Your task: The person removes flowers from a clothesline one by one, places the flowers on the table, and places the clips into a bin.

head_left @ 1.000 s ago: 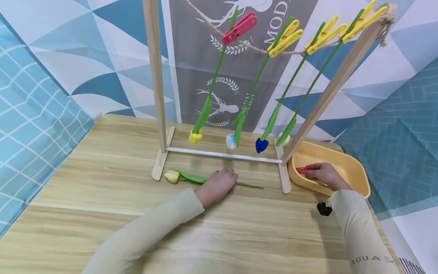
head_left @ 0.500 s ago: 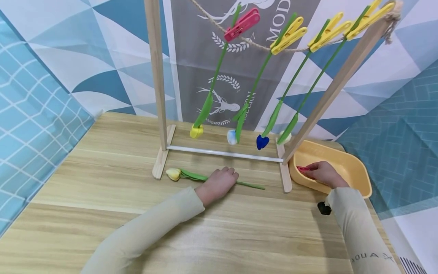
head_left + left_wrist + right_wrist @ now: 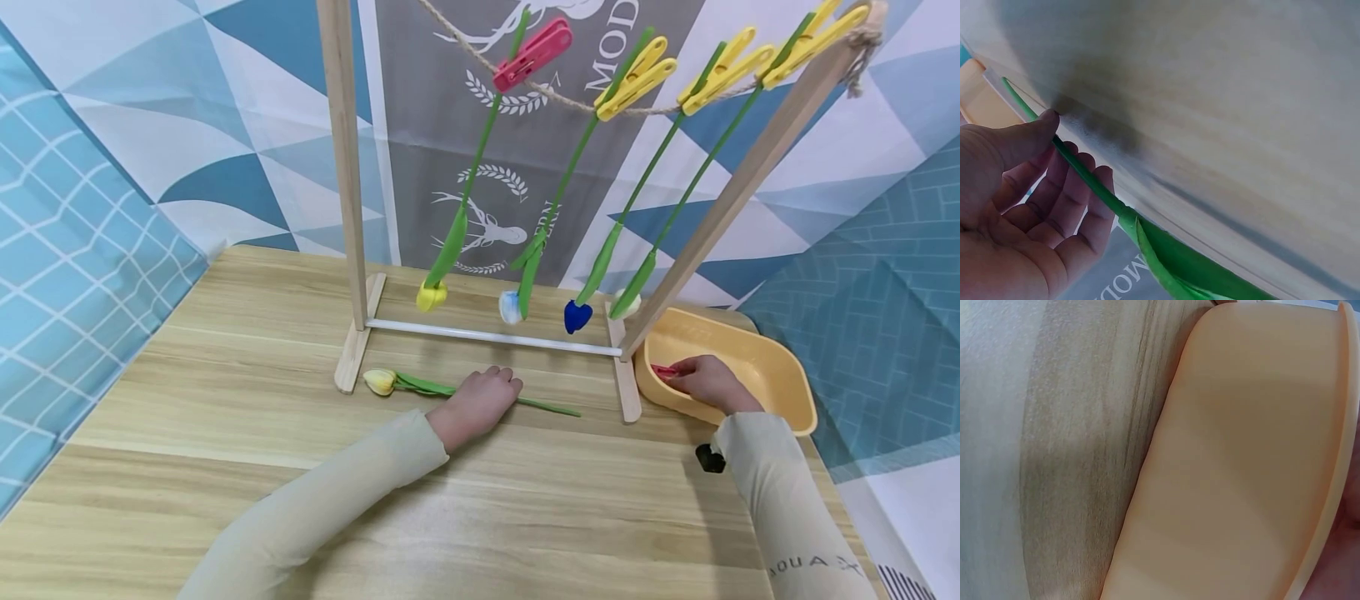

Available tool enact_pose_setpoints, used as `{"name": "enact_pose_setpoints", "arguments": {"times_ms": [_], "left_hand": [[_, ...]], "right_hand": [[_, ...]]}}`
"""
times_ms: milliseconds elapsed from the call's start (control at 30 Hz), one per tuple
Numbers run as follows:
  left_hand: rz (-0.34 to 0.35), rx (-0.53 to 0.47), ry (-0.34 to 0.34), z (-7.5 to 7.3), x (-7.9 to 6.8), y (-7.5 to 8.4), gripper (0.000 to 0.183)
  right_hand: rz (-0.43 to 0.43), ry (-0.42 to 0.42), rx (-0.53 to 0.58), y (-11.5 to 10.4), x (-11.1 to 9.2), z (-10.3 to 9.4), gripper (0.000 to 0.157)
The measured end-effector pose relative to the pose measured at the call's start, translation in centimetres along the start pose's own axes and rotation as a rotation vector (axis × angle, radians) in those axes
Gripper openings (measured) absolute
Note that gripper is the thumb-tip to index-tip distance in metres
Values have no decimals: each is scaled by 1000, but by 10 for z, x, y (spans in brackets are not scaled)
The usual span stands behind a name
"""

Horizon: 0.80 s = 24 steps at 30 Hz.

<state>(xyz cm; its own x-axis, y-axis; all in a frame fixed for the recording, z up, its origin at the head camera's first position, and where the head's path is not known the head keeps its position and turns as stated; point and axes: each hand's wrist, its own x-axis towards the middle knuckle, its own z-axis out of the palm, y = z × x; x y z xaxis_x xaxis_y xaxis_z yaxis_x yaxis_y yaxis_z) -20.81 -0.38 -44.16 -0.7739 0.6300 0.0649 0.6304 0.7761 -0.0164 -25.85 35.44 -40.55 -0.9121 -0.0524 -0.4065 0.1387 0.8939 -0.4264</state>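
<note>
A pale yellow artificial tulip (image 3: 379, 382) lies on the tabletop in front of the wooden rack. My left hand (image 3: 482, 403) pinches its green stem (image 3: 1088, 178) between thumb and fingers, as the left wrist view shows. On the right, my right hand (image 3: 708, 382) reaches inside the orange plastic basin (image 3: 787, 375) and holds a red clothespin (image 3: 664, 372) near the basin's left wall. In the right wrist view the basin's side hides most of that hand.
Yellow clothespins (image 3: 636, 79) and one red clothespin (image 3: 532, 55) hold several tulips upside down on a rope (image 3: 562, 101) strung across the rack. A white rod (image 3: 495, 337) joins the rack's feet, and its right post (image 3: 738, 196) rises beside the basin.
The head view has shifted slightly. Both hands stay in nearly the same places, the left on the stem and the right in the basin with the red clothespin.
</note>
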Motion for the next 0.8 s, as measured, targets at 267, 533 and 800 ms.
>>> {"name": "enact_pose_setpoints", "arguments": {"times_ms": [267, 533, 800], "left_hand": [[-4, -2, -10, -2, -2, 1, 18], [-20, -23, -56, -4, -4, 1, 18], [-18, -37, -53, -4, -5, 1, 18]], "right_hand": [[-37, 24, -27, -2, 1, 4, 43], [-24, 15, -41, -2, 1, 2, 43], [1, 17, -34, -3, 1, 2, 45]]}}
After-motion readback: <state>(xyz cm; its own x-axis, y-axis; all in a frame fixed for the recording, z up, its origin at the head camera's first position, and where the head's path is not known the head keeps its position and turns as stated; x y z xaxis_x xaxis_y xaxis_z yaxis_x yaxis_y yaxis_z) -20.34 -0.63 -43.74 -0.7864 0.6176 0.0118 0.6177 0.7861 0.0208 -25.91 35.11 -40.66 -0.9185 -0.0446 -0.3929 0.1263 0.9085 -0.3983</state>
